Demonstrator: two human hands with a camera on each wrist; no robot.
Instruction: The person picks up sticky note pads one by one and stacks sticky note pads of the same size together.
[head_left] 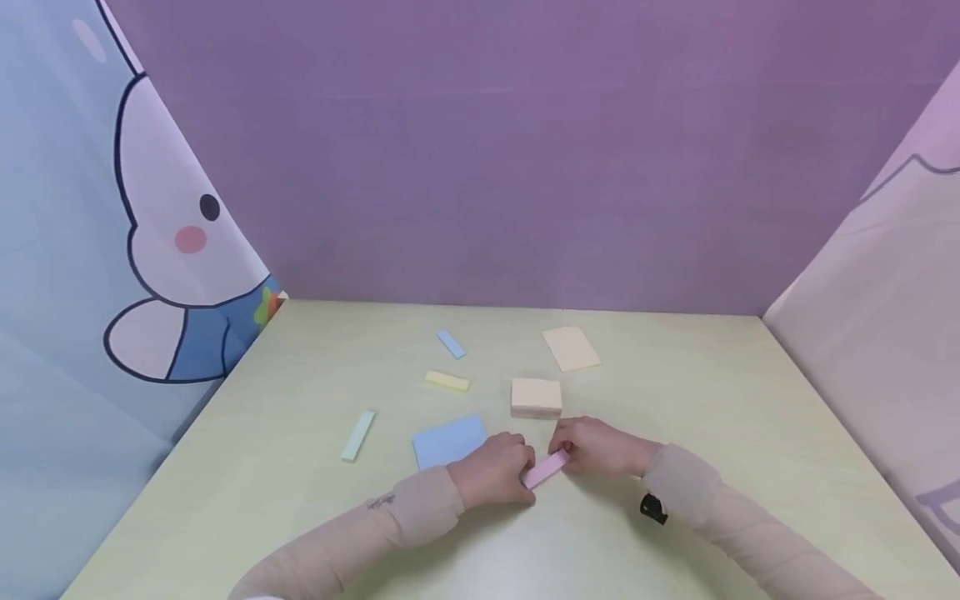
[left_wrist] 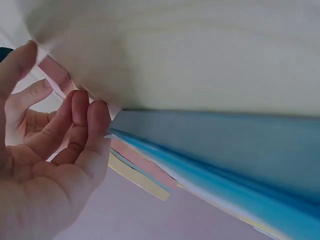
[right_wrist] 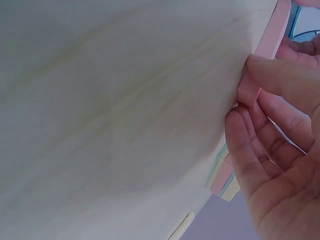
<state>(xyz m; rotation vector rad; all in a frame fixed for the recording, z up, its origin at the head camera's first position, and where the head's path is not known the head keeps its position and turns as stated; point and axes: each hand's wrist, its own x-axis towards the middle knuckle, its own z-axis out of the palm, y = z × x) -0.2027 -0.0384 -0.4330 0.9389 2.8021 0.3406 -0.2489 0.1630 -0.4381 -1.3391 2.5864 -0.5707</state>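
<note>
A narrow pink sticky-note pad (head_left: 545, 470) lies at a slant between the two hands, low over the table. My left hand (head_left: 495, 469) holds its left end, thumb on the near side and bent fingers on the far side. The right hand (head_left: 600, 446) pinches the other end; in the right wrist view its thumb rests on the pink pad (right_wrist: 265, 50), with the fingers curled below. Next to the left hand lies a blue square pad (head_left: 448, 442), partly covered by that hand. Just beyond the hands sits a thick peach block of notes (head_left: 536, 397).
Farther back are a yellow strip (head_left: 447, 382), a small blue strip (head_left: 451, 343) and a flat peach sheet (head_left: 572, 348). A pale green strip (head_left: 358, 435) lies to the left. Printed cloth and a purple panel (head_left: 480, 158) enclose the table (head_left: 247, 467).
</note>
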